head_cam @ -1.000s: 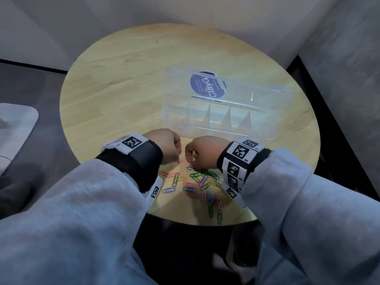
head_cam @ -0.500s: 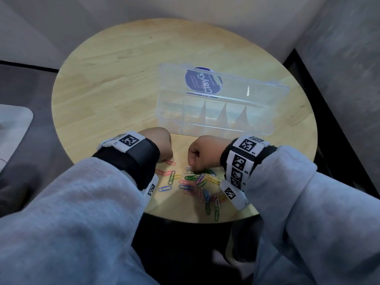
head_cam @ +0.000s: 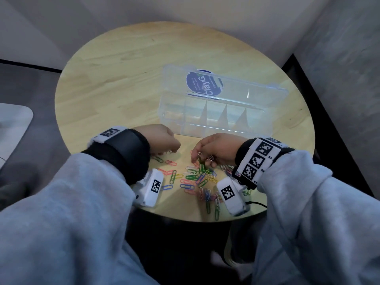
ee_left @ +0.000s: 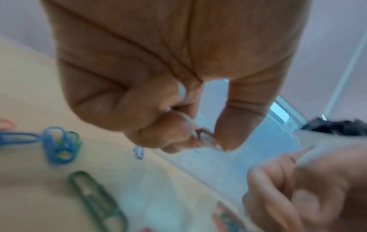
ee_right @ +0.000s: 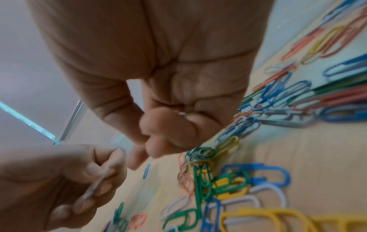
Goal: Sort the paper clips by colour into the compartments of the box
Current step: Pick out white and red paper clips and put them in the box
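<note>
A loose pile of coloured paper clips (head_cam: 197,179) lies near the front edge of the round wooden table (head_cam: 123,79). Behind it stands the clear compartment box (head_cam: 216,128), lid open, its compartments showing nothing inside. My left hand (head_cam: 174,151) hovers low at the pile's left and pinches a white paper clip (ee_left: 198,135) between thumb and fingertips. My right hand (head_cam: 197,157) is raised just over the pile's far side, fingers curled round a few pale clips (head_cam: 209,158). A tangle of green clips (ee_right: 200,153) lies right at its fingertips. What its palm holds is mostly hidden.
The box's open lid carries a blue round label (head_cam: 203,85). Single clips, green (head_cam: 158,159) and red (head_cam: 170,162), lie left of the pile. Grey walls close in behind and to the right of the table; the floor drops away at its left.
My hands, which were fists close together over the pile, have drawn apart. The right hand has risen and turned, and pale clips now show in its fingers.
</note>
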